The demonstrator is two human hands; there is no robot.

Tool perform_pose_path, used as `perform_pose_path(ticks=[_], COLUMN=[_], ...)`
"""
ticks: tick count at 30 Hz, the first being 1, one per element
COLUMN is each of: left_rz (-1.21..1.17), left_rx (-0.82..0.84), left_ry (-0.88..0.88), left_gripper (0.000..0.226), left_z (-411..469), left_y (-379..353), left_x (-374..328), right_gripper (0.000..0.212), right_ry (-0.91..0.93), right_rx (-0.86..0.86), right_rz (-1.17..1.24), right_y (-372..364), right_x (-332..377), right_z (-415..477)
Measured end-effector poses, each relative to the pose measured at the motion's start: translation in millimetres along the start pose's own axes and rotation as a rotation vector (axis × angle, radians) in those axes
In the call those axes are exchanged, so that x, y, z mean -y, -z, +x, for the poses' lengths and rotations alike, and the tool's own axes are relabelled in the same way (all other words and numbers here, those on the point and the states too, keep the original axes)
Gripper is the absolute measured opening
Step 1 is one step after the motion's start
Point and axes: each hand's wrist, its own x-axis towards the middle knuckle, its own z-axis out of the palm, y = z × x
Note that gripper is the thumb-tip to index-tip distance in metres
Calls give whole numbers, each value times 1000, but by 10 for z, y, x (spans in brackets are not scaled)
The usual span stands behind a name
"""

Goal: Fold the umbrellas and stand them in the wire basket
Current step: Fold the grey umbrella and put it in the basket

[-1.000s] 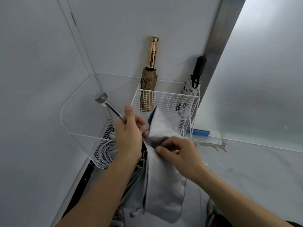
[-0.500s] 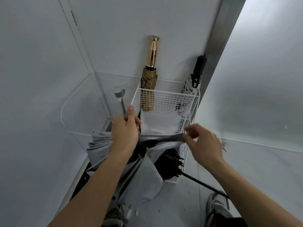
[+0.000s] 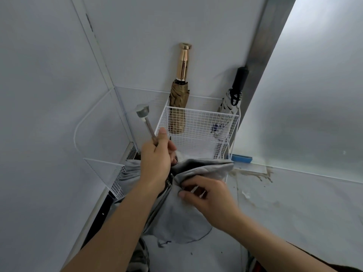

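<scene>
The right hand (image 3: 208, 195) has been drawn back from its stretch to the right and is now laid on the canopy (image 3: 176, 218), just beside the left hand (image 3: 157, 160); the shaft (image 3: 149, 128) has been tipped leftward. At the left a glossy wall (image 3: 39, 95) is seen, with wire mesh mirrored in it. The shaft, capped by a grey knob, is held up at a tilt with the left fingers clamped round it, probably so that the umbrella is steadied while the cloth is wound. Below, the grey canopy hangs loose and is not yet wrapped. A fold of it is pinched by the bent right fingers, seemingly to be gathered round the shaft. This umbrella is held in front of the basket (image 3: 198, 122), outside it. Behind the hands the basket stands in the corner, and a gold umbrella (image 3: 179, 99) and a white umbrella (image 3: 228, 107) are already stood upright in it against the back wall. A blue block (image 3: 241, 159) lies by the basket's right foot. Brown stains (image 3: 253, 173) mark the pale floor (image 3: 294, 213) below a frosted panel (image 3: 314, 95).
</scene>
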Motion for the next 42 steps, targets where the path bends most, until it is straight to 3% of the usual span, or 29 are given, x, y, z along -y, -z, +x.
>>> perform_pose_path(ticks=[5,9,12,15,17,20,27,32,35,39,41,42], left_rz=[-121,-190,-215,-234,-239,-254,-287,-309,-364,-396,-439,-461], left_rx=[56,65,57,63,72,85,80,-140,-234,-234,-201,-160], left_ry=[71,132,163,183,186,178,143,202,222,187,222,249], left_gripper=[60,60,60,59,59,60,63,59,57,58,56,55], left_z=[-117,-127,-127,-147,-161,-149,-176,-96,-55,-94,-142,-170], left_y=[-70,-45,-26,-35,-55,-45,-126,-114,-69,-110,-148,-153], left_x=[-62,-93,-103,-115,-116,-129,-116,-74,-35,-67,-112,-134], right_gripper=[5,4,7,16,9,6,11,12,40,87,91,82], right_ry=[-137,-252,-222,-152,-111,-82,-174,-151,-81,-141,-211,-252], right_rx=[13,14,40,81,95,129,-118,-92,-74,33,75,86], right_rz=[243,493,437,200,114,202,186,235,44,-331,-370,-341], right_y=[2,59,112,122,130,218,183,160,176,138,118,121], right_x=[20,61,59,24,28,54,4,-8,34,76,11,-29], right_z=[64,113,123,111,106,115,155,150,80,55,99,124])
